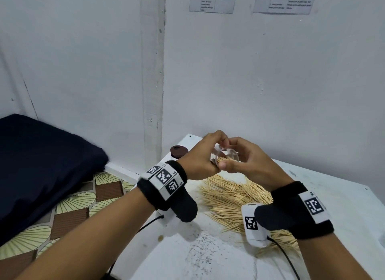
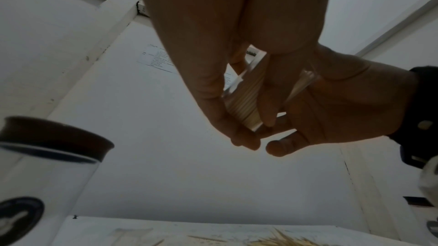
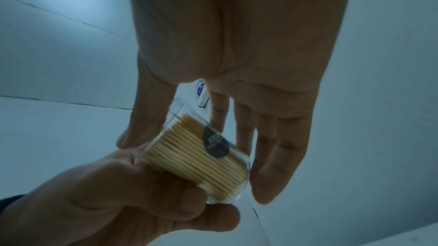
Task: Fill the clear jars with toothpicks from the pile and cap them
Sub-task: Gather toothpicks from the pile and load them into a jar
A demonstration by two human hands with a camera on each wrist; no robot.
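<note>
Here we hold a clear jar (image 1: 226, 157) up in the air with both of our hands, above the white table (image 1: 333, 196). Our left hand (image 1: 200, 156) curls its fingers round one end of the jar and grips it. Our right hand (image 1: 248, 161) is at the other end, with its thumb on one side of the jar and its fingers reaching along the other side, so the jar sits pinched between them.

The jar lies tilted on its side between our two hands. In the right wrist view it is packed with toothpicks (image 3: 196, 158) lying side by side, and a dark round sticker (image 3: 216, 142) is stuck on its wall. We cannot see a cap on this jar.

Below our hands, and nearer to our wrists, the pile of toothpicks (image 1: 231, 198) is spread on the table.

Just past our left hand, toward the wall, a second jar (image 2: 45, 184) stands upright on the table with a brown cap (image 1: 178, 150) on top. It is apart from our fingers.

To the left of our left arm lies a dark blue cushion (image 1: 41, 165) on a patterned floor (image 1: 83, 202).
</note>
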